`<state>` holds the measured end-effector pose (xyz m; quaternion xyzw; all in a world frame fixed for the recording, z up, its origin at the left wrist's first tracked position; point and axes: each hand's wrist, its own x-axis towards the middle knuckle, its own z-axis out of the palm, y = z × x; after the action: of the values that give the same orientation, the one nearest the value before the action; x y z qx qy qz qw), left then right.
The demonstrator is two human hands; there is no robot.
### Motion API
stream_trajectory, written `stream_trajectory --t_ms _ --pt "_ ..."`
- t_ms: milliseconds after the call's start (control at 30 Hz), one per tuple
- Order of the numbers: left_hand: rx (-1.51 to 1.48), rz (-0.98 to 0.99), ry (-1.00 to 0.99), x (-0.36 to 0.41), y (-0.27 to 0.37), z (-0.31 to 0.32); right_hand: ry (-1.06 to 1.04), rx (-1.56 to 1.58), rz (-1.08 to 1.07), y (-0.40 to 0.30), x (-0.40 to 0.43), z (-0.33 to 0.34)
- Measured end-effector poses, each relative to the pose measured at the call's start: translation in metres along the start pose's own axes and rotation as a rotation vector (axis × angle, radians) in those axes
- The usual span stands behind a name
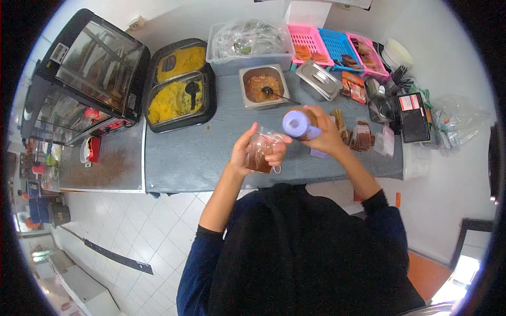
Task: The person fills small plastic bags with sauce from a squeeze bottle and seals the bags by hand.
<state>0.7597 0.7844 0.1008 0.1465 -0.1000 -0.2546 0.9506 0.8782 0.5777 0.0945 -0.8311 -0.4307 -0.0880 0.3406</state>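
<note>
My left hand holds a small clear plastic bag with a reddish-brown filling in its lower part; a red line runs near its top edge. My right hand grips a container with a lilac top, tilted so that its round opening faces the camera. Its brownish body is partly hidden by the fingers. The container is just right of the bag, above the grey table. Beyond my hands stands a steel pan of chopped food in sauce, with a black ladle in it.
At the left are a black tray of yellow food and a glass display case. A plastic bin, pink and blue baskets and a lidded steel container line the back. Small filled packets lie right of my right hand.
</note>
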Motion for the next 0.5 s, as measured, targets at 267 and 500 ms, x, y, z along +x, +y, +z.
stream_trajectory --t_ms 267,500 --pt "0.056 0.329 -0.095 0.034 0.002 0.049 0.406 0.335 0.390 0.044 -0.023 0.086" --pt "0.197 0.403 -0.143 0.069 -0.008 0.070 0.651 0.506 0.179 0.021 -0.038 0.016"
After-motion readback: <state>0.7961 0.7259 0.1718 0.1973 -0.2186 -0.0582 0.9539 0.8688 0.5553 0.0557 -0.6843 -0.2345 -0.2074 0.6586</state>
